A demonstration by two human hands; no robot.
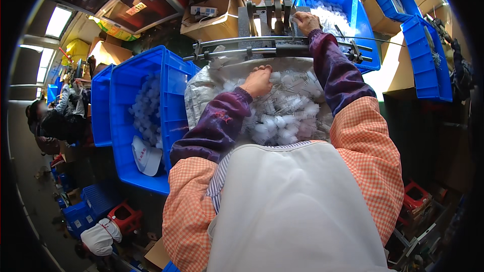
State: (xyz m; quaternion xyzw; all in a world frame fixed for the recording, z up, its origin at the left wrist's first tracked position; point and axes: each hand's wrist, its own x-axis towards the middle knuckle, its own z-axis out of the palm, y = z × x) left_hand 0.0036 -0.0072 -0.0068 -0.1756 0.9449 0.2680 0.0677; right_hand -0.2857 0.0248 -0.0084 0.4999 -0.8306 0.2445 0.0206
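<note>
The left hand (258, 81) rests knuckles-up on a heap of small white bristle brushes (287, 113) with twisted wire stems. Its fingers are curled down into the heap; whether they pinch a brush cannot be told. The right hand (306, 21) reaches forward and up to a dark metal machine (272, 12). Its fingers are closed on a small white piece at the machine's upright parts; the piece is too small to identify with certainty.

The heap lies on a silvery foil sheet (201, 93) that covers the tabletop directly in front of the person. Both forearms wear dark purple sleeve covers over orange checked sleeves. A white apron (292, 206) fills the lower middle of the view.

A horizontal metal rail (242, 45) runs across the far edge of the sheet, between the heap and the machine. Behind the machine stands a blue plastic bin (353, 5) holding more white pieces. To the person's left, just beside the sheet, a second blue bin (171, 80) holds white brushes and a white cap (146, 156). Cardboard boxes (212, 20) stand beyond it. Further blue bins (426, 55) stand at the right.
</note>
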